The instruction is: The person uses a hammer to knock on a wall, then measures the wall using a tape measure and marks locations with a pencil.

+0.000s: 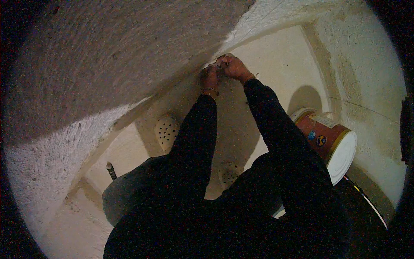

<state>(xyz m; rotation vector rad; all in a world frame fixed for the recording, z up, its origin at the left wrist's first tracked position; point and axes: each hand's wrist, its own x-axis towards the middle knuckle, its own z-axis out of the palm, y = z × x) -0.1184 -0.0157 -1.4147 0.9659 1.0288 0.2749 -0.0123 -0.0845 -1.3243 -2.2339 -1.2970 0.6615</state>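
My left hand and my right hand are close together, low down where the rough plastered wall meets the pale floor. Fingers on both are curled inward. A tiny pale bit shows between them, but shadow hides what it is and whether either hand grips it. A thin band circles my left wrist, and dark sleeves cover both arms. Below the hands, a perforated clog is on my left foot, and another clog shows dimly between my knees.
To the right of my right arm is a reddish-brown paint bucket, its white round end outward. Behind it runs another rough wall. Left of my knee a short dark stick-like thing shows. A thin, partly bright strip lies at lower right.
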